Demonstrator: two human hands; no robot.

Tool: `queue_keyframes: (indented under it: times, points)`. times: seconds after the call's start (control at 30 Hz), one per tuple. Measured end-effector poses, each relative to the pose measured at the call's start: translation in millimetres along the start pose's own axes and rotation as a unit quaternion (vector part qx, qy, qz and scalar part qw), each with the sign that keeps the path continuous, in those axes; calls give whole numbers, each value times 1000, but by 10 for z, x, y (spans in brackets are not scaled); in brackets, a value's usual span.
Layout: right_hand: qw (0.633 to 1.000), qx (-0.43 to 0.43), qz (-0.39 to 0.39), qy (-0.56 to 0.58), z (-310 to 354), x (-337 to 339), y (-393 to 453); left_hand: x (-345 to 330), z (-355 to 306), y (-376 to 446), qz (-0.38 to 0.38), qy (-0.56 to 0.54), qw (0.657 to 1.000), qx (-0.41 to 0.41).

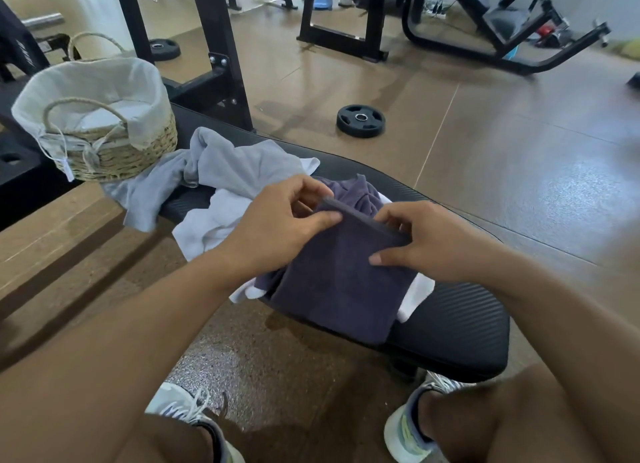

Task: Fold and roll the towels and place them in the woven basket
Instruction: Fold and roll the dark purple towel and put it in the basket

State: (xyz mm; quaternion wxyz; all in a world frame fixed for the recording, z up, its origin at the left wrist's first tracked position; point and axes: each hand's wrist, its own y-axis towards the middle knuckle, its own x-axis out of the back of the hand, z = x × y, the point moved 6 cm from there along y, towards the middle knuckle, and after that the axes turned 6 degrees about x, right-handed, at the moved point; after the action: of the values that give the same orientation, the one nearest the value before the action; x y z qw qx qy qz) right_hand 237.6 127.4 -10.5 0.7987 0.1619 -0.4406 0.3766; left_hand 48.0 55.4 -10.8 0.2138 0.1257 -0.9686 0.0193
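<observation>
Head view, seated person facing a black padded weight bench used as the counter [450, 324], which runs from lower right toward the upper left of the frame. At centre, a dark purple-grey towel [339, 289] lies folded over on the counter, its lower edge hanging past the near side. The left hand [280, 230] pinches the towel's upper folded edge between thumb and fingers; the right hand [422, 237] grips the same edge further right, thumb pressed on the cloth below. Beneath and to the left of the dark towel lies a white towel [211, 223], parts of which also show at the dark towel's right side. A light grey towel [221, 164] lies crumpled further up the counter, one end trailing off the left side. In the upper left stands the woven basket [117, 157], lined with pale cloth, touching the grey towel. A black weight plate [361, 120] lies on the tan floor at upper centre. Two sneakers show at the bottom edge.
</observation>
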Motion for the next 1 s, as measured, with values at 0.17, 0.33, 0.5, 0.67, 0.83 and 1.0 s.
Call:
queue_keyframes:
  times: [0.17,0.33,0.5,0.67,0.83,1.0]
  points:
    - [997,-1,-76,1,19,104,59,78,57,59,15,73,997,-12]
    - [981,65,-178,-35,118,193,139,124,66,93,40,81,995,-38]
    - [970,99,-214,-62,183,206,192,195,95,122,13,93,993,-77]
    - [965,114,-186,-146,264,84,196,177,192,156,-12,135,987,-90]
    - [960,126,-167,-185,301,-103,64,172,209,137,-11,163,980,-109]
    - [954,145,-160,-206,322,-213,-103,137,196,58,-11,168,975,-145]
